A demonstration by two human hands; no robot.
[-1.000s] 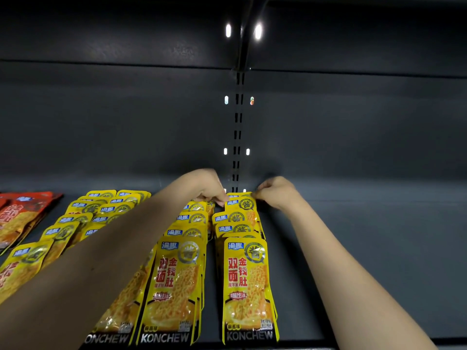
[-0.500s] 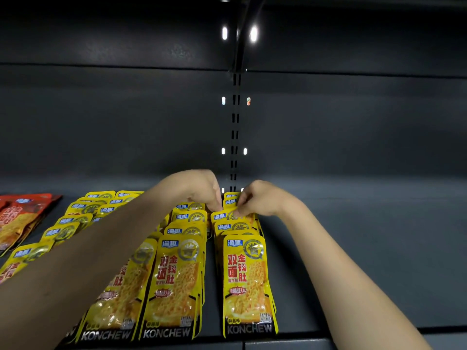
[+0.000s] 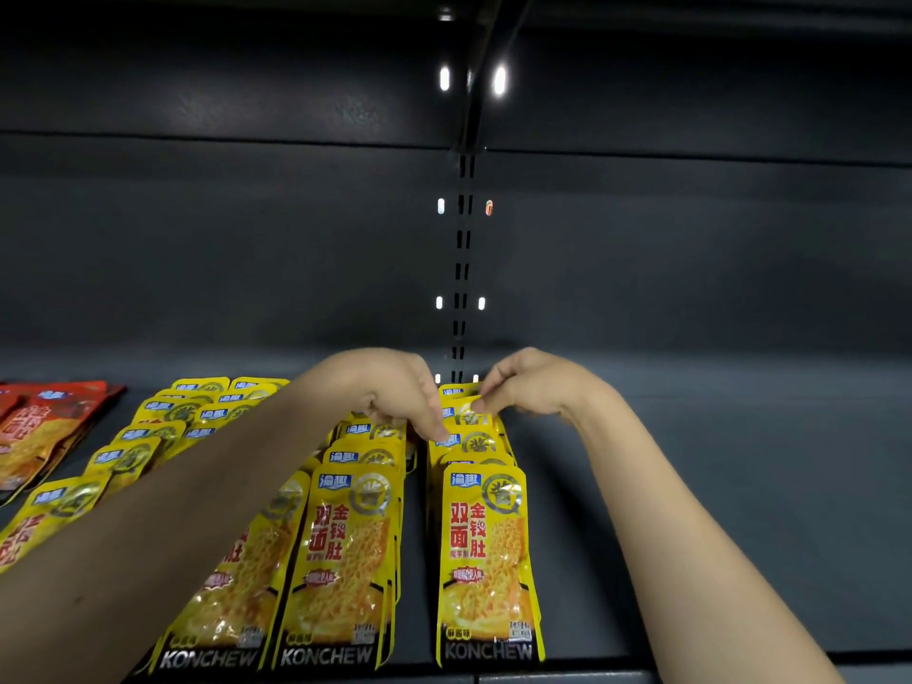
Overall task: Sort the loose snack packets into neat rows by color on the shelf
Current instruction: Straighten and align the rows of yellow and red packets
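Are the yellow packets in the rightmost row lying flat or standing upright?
Lying flat: the rightmost row of yellow packets lies face up on the shelf, each overlapping the next. Both hands work at its far end.

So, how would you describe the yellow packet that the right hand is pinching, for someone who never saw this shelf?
Find the dark grey metal shelf and the slotted upright in its back wall. Straight below it runs the rightmost row of glossy yellow snack packets. The yellow packet meant lies near the back of that row, its top corner pinched by the right hand, while the left hand touches the next packet forward.
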